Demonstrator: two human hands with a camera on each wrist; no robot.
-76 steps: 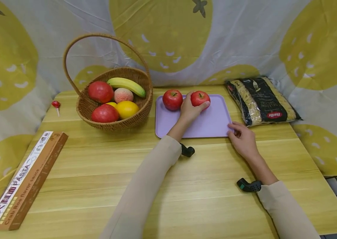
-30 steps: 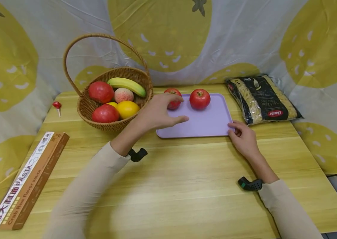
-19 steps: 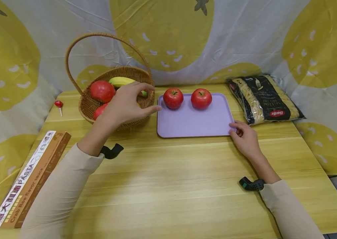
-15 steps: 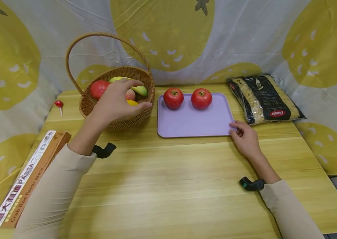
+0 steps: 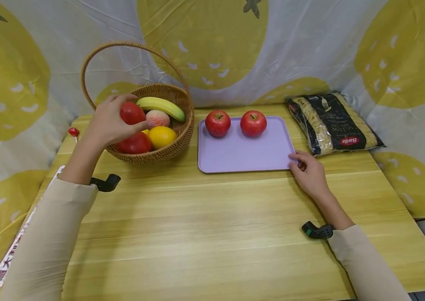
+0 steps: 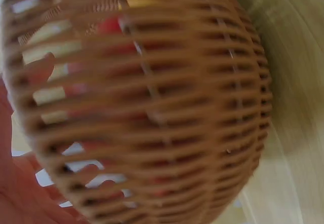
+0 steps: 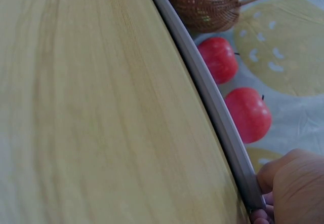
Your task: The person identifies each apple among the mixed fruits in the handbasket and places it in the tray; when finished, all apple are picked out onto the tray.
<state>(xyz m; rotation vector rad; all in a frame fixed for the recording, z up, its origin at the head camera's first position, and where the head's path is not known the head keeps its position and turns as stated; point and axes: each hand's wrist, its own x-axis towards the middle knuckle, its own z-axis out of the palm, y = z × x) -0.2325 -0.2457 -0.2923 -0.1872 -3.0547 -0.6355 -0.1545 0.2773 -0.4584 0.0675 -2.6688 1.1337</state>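
Observation:
My left hand is at the left side of a wicker basket, its thumb and fingers spread apart around a red apple in it. Below that apple lies another red apple. In the left wrist view the basket's woven wall covers much of the fruit, and the spread fingers show past its rim. My right hand pinches the right front corner of a lilac tray between thumb and fingers. Two red apples, one left and one right, sit along the tray's back.
The basket also holds a banana, a peach and a lemon; its tall handle arches above. A pasta bag lies at the back right, a lollipop at the left. My left sleeve covers most of a long pasta box.
My left hand has let go of the right apple on the tray and moved left, across to the basket's left side. The right hand stays at the tray's corner.

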